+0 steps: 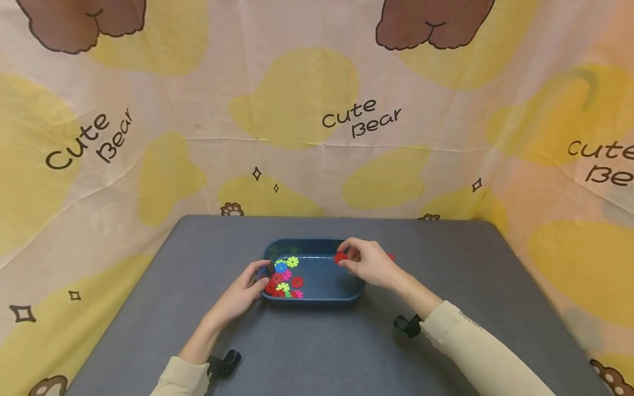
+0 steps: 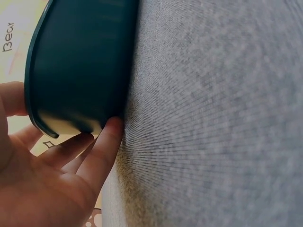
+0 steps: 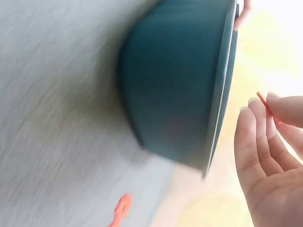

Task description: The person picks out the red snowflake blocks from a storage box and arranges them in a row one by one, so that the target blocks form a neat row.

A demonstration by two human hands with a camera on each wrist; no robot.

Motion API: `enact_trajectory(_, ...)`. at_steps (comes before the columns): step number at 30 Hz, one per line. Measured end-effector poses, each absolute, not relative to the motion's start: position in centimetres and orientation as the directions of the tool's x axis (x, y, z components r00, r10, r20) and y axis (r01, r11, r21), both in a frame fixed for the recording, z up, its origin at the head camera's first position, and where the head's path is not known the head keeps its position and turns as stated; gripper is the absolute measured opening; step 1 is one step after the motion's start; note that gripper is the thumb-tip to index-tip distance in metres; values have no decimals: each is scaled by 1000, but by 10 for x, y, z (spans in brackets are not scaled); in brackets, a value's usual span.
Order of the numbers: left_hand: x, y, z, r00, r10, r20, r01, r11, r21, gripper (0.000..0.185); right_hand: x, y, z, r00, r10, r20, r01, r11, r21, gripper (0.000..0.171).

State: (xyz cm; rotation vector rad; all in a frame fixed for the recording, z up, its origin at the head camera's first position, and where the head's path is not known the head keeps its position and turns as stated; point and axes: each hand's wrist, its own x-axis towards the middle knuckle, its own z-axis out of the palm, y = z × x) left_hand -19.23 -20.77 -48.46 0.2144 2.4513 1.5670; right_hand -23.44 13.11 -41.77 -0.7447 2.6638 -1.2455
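Note:
A dark blue-green rectangular tray (image 1: 312,300) stands on the table. My left hand (image 1: 244,291) grips its left end, the thumb hooked at the rim and fingers against the outer wall, as the left wrist view (image 2: 78,61) of the tray confirms. Above the tray's right end, my right hand (image 1: 369,263) pinches a red notched plastic disc (image 1: 340,258) between thumb and fingertips; edge-on, the red disc (image 3: 263,100) looks thin in the right wrist view. Several notched discs (image 1: 283,267) in red, pink, blue, yellow and green lie inside the tray, grouped at its left.
Another red piece (image 1: 391,257) lies on the table right of the tray, partly behind my right hand; the right wrist view shows a red piece (image 3: 121,208) there too. The grey table (image 1: 307,352) backs onto a patterned cloth (image 1: 297,181), which also hangs at both sides.

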Motion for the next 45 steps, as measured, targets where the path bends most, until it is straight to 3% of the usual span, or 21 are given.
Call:
enact_trajectory(8,-194,-208,-482,-964,243,-111,0,416,909,49,-242,181,-428,-931,-340,135,-318,571,-757,23)
enact_trajectory(24,-188,-207,-479,-964,243,-107,3,414,910,50,-265,250,-467,-991,-135,16,-94,592,-801,29)
enact_trajectory(45,-191,-208,-480,-961,257,-103,8,398,917,49,-284,260,-486,-983,-185,-24,-122,734,-668,19)
